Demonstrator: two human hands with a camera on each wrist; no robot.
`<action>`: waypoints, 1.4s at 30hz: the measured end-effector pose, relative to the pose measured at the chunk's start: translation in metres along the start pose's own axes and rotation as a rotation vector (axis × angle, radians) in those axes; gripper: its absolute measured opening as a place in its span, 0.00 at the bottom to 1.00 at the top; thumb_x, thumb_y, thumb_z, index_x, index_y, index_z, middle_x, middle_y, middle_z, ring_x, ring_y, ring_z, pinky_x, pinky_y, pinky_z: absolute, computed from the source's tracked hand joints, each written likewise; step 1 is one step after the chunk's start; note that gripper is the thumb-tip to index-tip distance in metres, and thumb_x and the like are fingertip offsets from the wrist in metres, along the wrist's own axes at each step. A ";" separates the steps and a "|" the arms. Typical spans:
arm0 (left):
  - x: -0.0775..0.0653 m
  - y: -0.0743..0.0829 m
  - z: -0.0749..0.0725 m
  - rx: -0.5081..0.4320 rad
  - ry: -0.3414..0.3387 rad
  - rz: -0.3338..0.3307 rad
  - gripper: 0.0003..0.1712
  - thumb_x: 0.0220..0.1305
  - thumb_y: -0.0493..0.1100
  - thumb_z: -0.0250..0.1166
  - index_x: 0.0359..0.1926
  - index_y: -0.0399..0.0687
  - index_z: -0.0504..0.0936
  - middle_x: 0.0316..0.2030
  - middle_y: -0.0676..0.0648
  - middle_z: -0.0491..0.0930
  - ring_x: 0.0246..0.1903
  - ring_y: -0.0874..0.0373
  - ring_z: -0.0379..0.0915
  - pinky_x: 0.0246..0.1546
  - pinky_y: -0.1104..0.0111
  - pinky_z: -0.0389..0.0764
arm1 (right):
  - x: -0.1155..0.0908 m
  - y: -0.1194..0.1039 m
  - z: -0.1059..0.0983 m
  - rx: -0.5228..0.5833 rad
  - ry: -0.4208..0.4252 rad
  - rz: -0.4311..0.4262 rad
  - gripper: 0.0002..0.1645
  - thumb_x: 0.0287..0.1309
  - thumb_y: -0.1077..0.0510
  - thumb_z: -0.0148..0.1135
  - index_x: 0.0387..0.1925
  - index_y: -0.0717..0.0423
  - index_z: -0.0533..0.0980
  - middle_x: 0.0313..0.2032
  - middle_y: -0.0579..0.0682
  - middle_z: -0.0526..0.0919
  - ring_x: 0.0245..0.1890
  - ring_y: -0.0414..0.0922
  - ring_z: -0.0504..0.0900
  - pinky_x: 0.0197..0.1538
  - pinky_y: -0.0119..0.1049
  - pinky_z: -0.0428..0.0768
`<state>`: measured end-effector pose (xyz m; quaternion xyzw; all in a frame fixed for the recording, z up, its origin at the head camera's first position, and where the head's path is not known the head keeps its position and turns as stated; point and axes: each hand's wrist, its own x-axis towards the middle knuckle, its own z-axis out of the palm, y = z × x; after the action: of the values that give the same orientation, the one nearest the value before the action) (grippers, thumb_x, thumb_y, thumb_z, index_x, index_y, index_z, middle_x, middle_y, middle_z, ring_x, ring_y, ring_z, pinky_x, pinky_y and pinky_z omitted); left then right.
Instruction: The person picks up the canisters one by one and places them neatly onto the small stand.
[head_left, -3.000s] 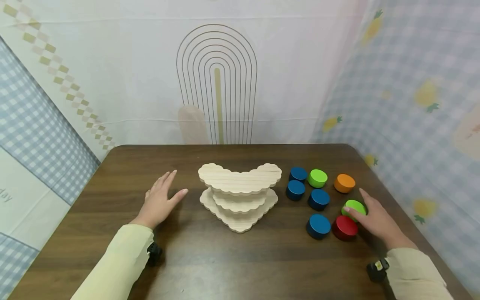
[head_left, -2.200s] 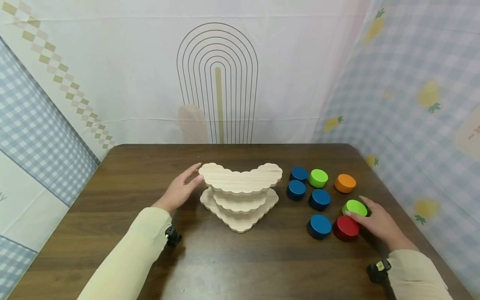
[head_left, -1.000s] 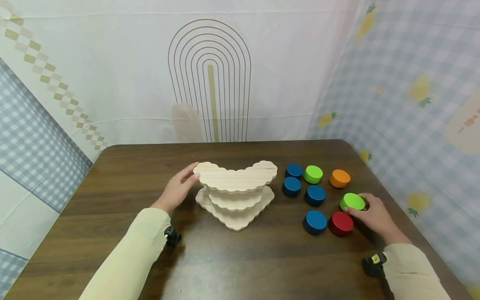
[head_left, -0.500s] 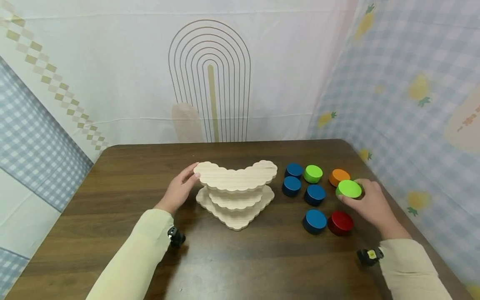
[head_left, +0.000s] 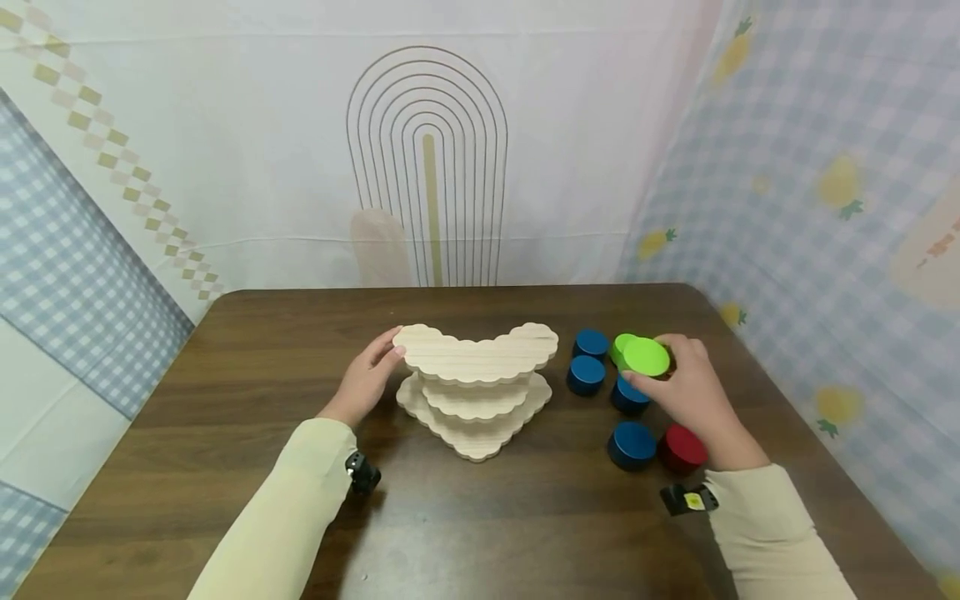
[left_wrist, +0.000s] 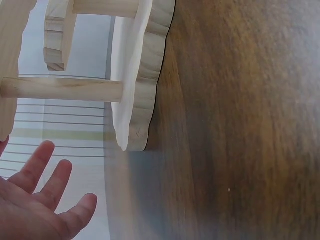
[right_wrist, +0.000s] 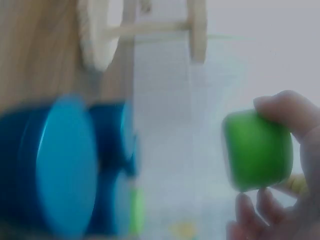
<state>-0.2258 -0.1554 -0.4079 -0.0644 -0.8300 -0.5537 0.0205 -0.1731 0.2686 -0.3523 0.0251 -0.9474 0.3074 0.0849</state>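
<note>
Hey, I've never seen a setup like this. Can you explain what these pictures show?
There's no machine here, just a person's bare left hand and right hand. The wide picture comes from a camera worn on the head; the two close ones come from small cameras on the wrists. On the table are a tiered wooden stand, four blue blocks, a red block and a partly hidden green block. The right hand holds another green block in the air; the left holds one end of the stand's top shelf.

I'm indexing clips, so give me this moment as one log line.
left hand: touching wooden stand | right hand: holding green block aloft | red block: on table
</note>
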 end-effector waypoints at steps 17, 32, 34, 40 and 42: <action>0.001 -0.003 0.003 -0.047 0.005 -0.003 0.28 0.74 0.49 0.50 0.71 0.46 0.63 0.63 0.36 0.70 0.63 0.44 0.65 0.66 0.52 0.60 | 0.022 -0.082 0.046 0.126 -0.102 -0.081 0.40 0.55 0.47 0.69 0.60 0.66 0.64 0.53 0.65 0.64 0.47 0.58 0.69 0.49 0.52 0.73; -0.010 0.020 0.007 -0.107 0.019 -0.030 0.28 0.74 0.43 0.50 0.71 0.39 0.61 0.63 0.32 0.69 0.64 0.41 0.63 0.67 0.53 0.59 | 0.032 -0.136 0.080 0.142 -0.155 -0.165 0.37 0.49 0.47 0.72 0.57 0.59 0.68 0.50 0.58 0.67 0.43 0.53 0.72 0.44 0.47 0.75; -0.009 0.020 0.008 -0.102 0.020 -0.035 0.28 0.74 0.44 0.50 0.71 0.39 0.61 0.63 0.33 0.69 0.64 0.41 0.63 0.66 0.52 0.60 | 0.036 -0.142 0.084 0.138 -0.153 -0.171 0.37 0.49 0.46 0.73 0.56 0.58 0.69 0.49 0.57 0.67 0.42 0.52 0.73 0.43 0.47 0.75; -0.005 -0.002 0.012 -0.063 0.068 0.023 0.32 0.72 0.58 0.49 0.70 0.49 0.65 0.64 0.38 0.69 0.65 0.43 0.62 0.66 0.51 0.60 | 0.045 -0.162 0.096 0.152 -0.168 -0.190 0.36 0.47 0.46 0.74 0.54 0.57 0.70 0.47 0.55 0.68 0.42 0.50 0.73 0.43 0.45 0.76; -0.005 -0.002 0.012 -0.053 0.072 0.016 0.32 0.71 0.59 0.49 0.70 0.50 0.65 0.65 0.39 0.68 0.66 0.43 0.61 0.66 0.50 0.59 | 0.048 -0.167 0.101 0.151 -0.174 -0.198 0.36 0.47 0.46 0.74 0.54 0.57 0.70 0.47 0.55 0.69 0.42 0.49 0.73 0.44 0.45 0.76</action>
<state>-0.2211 -0.1459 -0.4152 -0.0515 -0.8133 -0.5772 0.0533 -0.2180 0.0741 -0.3278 0.1511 -0.9183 0.3646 0.0303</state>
